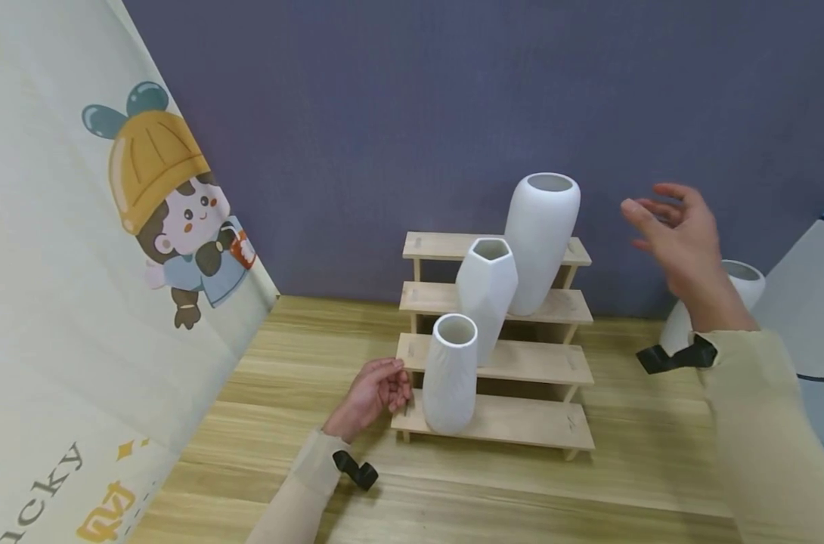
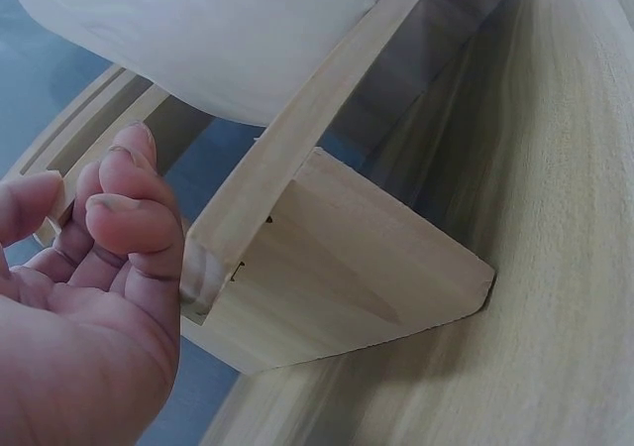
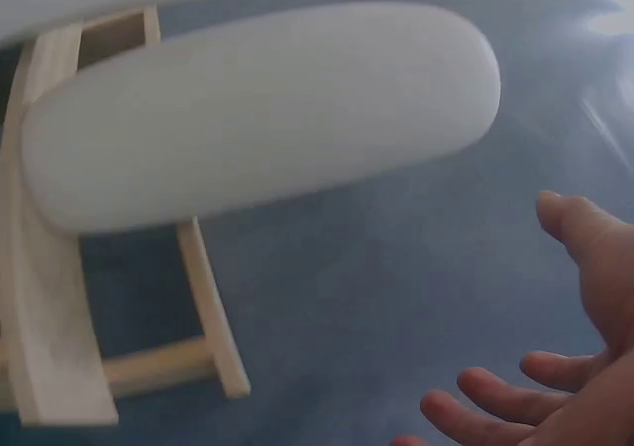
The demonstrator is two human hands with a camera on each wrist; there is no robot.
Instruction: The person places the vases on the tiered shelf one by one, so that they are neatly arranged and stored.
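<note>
My left hand [image 1: 373, 389] is at the left end of a four-step wooden display stand [image 1: 534, 423]. Its thumb lies by the end of the second plank, with the fingers curled just below; the left wrist view shows the plank end [image 2: 48, 230] between them. My right hand [image 1: 684, 234] is raised to the right of the tall smooth white vase [image 1: 543, 227], apart from it, holding nothing, its fingers spread. On the lower planks stand a faceted white vase [image 1: 487, 283] and a short textured white vase [image 1: 450, 385]. All three vases are upright.
Behind my right forearm another white vase [image 1: 740, 281] stands on the wood-grain tabletop [image 1: 303, 332], partly hidden. A dark blue backdrop [image 1: 357, 136] rises behind the stand. On the left hangs a pale cloth [image 1: 44, 264] with a cartoon figure.
</note>
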